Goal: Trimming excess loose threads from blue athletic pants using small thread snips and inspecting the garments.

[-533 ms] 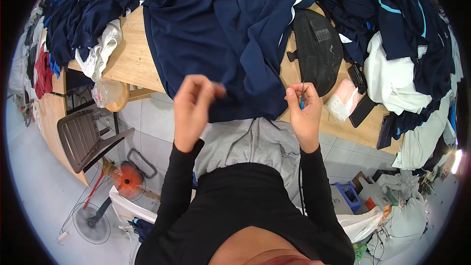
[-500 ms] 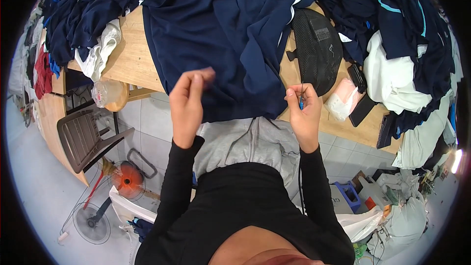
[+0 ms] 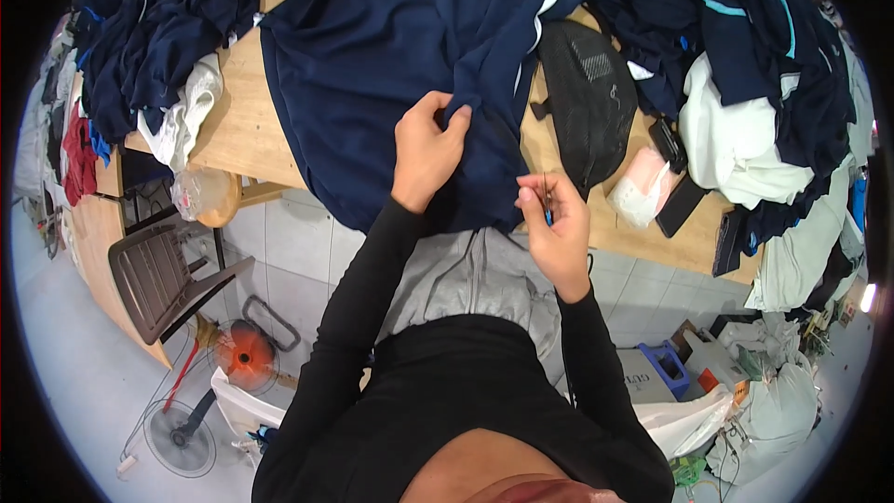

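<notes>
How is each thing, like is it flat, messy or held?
Navy cloth: spread, wrinkled
Left hand: pinching that cloth
Right hand: holding small tool
Black bag: lying flat
White cloth: crumpled
Navy piles: heaped, messy
Chair: nobody sitting
Orange fan: cannot tell if spinning

Person wears black scoop-necked top (image 3: 466, 373), close-fitting long sleeves (image 3: 358, 293) reaching wrists; grey garment (image 3: 442, 284), zip-like centre line, below waist.
</notes>
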Available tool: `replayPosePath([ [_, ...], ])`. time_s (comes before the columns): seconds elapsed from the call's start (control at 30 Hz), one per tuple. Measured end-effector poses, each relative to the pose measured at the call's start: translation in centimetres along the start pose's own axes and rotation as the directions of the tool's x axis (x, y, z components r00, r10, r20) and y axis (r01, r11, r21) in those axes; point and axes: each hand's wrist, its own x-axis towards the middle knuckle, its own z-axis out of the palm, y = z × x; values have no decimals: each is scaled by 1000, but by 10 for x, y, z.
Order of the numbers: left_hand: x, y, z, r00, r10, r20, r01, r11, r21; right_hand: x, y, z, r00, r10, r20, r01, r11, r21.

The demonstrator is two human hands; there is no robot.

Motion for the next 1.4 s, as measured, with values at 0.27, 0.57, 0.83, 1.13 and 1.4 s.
replayPosePath([
  [0.27, -53, 47, -34, 987, 52, 151, 117, 414, -903, 12, -42, -5, 992, -74, -101, 76, 997, 25],
  [0.57, -77, 39, -35, 967, 113, 229, 166, 404, -900, 33, -82, 20, 868, -497, 23, 493, 853, -173],
  [0.83, -86, 51, -28, 996, 75, 50, 0, 561, -828, 19, -73, 24, 895, -445, -26, 426, 872, -242],
  [1.13, -91, 62, -34, 982, 181, -46, -159, 682, -713, 22, -77, -3, 935, -340, -102, 310, 922, -232],
  [1.4, -94, 54, -29, 961, 267, -72, -268, 833, -485, 26, -82, 21, 889, -451, 80, 457, 859, -231],
])
